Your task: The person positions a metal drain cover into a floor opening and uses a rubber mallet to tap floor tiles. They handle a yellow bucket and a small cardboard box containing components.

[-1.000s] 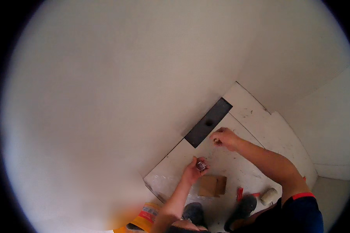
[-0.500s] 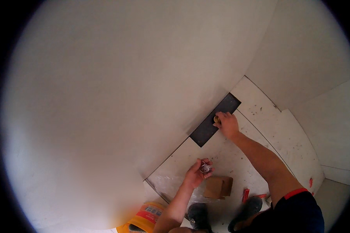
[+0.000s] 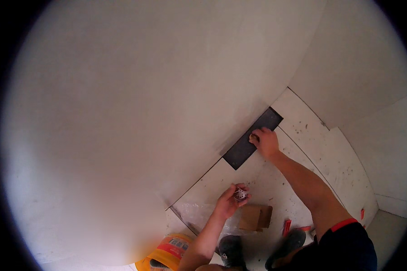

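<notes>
A long dark grey rectangular slab (image 3: 237,158) lies on the tiled floor along the foot of the wall. Over its middle is my right hand (image 3: 267,143), fingers curled round a small brass-coloured round piece (image 3: 253,137). Most of that piece is hidden by the fingers, so I cannot tell whether it is fixed to the slab. Nearer to me, my left hand (image 3: 227,204) holds a small round silvery strainer cover (image 3: 241,194) with holes, its palm turned up and fingers closed about the rim.
An opened cardboard box (image 3: 251,218) and clear plastic wrap (image 3: 194,214) lie below my left hand. To the left stands a yellow bucket (image 3: 167,253). Red plastic pieces (image 3: 286,226) lie near my shoes (image 3: 232,249). Crumbs and dirt dot the pale floor tiles (image 3: 257,180).
My right hand has turned slightly over the brass-coloured piece, which is now more covered. The strainer cover in my left hand has tilted a little. The whole view has shifted slightly.
</notes>
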The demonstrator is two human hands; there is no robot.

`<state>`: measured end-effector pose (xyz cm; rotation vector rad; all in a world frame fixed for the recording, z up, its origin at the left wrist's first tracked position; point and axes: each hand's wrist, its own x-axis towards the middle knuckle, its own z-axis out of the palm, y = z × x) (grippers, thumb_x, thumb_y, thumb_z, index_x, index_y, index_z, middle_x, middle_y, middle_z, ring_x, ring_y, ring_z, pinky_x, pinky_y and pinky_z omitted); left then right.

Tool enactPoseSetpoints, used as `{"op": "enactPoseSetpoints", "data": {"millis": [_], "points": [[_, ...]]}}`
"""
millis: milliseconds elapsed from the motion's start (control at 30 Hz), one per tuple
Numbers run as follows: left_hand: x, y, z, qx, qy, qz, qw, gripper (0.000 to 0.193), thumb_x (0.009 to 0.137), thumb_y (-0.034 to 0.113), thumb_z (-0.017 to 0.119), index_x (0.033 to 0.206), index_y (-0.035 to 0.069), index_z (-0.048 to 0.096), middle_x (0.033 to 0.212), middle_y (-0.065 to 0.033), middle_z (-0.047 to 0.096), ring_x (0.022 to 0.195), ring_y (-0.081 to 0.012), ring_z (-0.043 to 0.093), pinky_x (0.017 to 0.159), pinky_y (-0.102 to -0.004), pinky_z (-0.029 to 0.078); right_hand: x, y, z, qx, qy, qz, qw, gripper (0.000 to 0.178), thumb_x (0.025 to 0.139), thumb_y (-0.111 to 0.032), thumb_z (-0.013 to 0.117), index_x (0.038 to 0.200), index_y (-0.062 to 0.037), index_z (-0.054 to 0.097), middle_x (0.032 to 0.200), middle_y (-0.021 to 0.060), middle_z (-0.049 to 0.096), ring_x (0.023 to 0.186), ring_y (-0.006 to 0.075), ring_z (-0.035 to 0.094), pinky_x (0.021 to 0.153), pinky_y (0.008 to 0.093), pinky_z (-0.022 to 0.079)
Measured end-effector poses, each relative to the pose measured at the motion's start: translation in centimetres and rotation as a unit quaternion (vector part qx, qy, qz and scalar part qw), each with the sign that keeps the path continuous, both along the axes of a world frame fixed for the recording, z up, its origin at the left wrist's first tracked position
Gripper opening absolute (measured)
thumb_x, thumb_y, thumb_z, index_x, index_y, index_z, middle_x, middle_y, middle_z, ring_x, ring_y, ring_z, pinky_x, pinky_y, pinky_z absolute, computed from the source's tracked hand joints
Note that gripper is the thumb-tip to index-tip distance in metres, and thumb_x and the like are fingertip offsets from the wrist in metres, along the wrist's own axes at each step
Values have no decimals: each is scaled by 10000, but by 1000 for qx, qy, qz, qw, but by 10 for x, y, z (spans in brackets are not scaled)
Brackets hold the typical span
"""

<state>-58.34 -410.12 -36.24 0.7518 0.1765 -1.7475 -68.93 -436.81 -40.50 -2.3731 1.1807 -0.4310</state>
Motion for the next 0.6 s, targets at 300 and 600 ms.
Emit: {"op": "enactPoseSetpoints", "data": {"millis": [300,600], "points": [[0,2,-7,9,-5,1,1000,441,975,431,516,1215,66,576,1162,-108,628,1042,-297,637,852,-393,550,5,-7,-9,38,34,-20,999,226,731,-251,772,873,-141,634,787,58,673,807,274,653,742,424,434],[7,-2,1,0,37,32,999,419,989,400,495,1227,62,561,1183,-121,616,1095,-313,610,866,-397,549,8,-13,0,66,157,-14,985,176,757,-270,736,851,-143,657,823,61,687,849,257,668,721,447,491]]}}
